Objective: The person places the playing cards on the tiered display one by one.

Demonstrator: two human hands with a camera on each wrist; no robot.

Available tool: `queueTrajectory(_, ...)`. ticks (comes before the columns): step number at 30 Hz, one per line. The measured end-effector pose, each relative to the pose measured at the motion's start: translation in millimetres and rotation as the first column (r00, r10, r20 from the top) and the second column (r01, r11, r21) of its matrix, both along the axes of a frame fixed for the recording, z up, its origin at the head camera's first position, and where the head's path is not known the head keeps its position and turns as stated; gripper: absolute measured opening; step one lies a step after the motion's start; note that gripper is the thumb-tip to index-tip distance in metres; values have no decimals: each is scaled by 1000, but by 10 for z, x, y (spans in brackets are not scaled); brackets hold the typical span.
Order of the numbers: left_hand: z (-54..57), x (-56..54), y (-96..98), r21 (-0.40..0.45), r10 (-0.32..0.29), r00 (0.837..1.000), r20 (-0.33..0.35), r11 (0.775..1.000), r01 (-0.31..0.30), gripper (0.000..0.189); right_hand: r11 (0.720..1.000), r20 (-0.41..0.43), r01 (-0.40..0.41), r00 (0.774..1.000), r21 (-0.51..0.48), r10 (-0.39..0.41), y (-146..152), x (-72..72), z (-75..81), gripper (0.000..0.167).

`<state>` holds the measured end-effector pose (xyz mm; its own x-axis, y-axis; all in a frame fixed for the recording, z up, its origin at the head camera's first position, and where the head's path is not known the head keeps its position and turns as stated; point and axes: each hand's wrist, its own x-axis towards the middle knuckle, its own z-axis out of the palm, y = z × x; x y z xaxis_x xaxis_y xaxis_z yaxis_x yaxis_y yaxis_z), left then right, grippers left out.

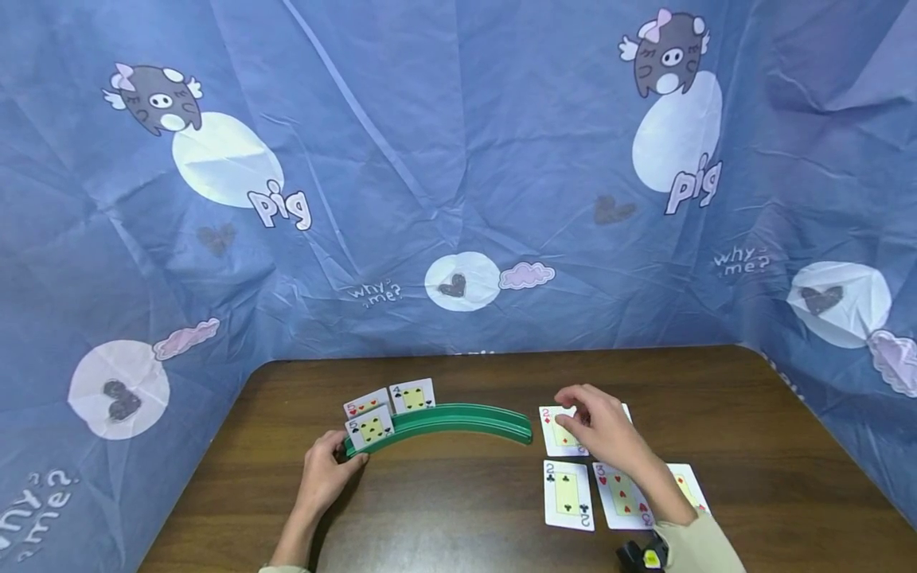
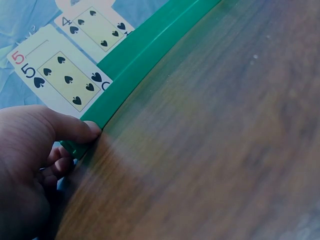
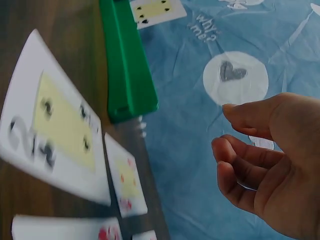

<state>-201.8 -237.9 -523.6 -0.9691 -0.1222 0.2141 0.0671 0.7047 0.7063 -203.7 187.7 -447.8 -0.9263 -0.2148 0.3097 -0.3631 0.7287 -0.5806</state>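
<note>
My left hand (image 1: pixel 327 475) grips the left end of a curved green card holder (image 1: pixel 458 417), its thumb on the near side. A five of spades (image 1: pixel 371 428) stands in the holder's front, overlapping a red five (image 1: pixel 364 403) behind it. To their right, a four of spades (image 1: pixel 413 395) stands in the holder. Over the cards at the right hovers my right hand (image 1: pixel 604 423), fingers loosely bent, with nothing between thumb and fingertips in the right wrist view. Below it lies a two of diamonds (image 1: pixel 553 435), partly covered by the fingers.
Nearer me on the brown table (image 1: pixel 444 509) lie a two of clubs (image 1: pixel 569 495), a three of hearts (image 1: pixel 618 495) and a diamond card (image 1: pixel 689 484) partly behind my right forearm. Another card's edge (image 1: pixel 628 411) shows behind the right hand. A blue printed cloth (image 1: pixel 458 175) hangs around the table.
</note>
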Motion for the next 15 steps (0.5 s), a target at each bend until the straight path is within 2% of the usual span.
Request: queueTrajectory(15, 6, 0, 14, -4, 3, 1000, 11, 1000, -3, 26, 998, -67, 46, 997, 46, -43, 523, 136, -188, 24)
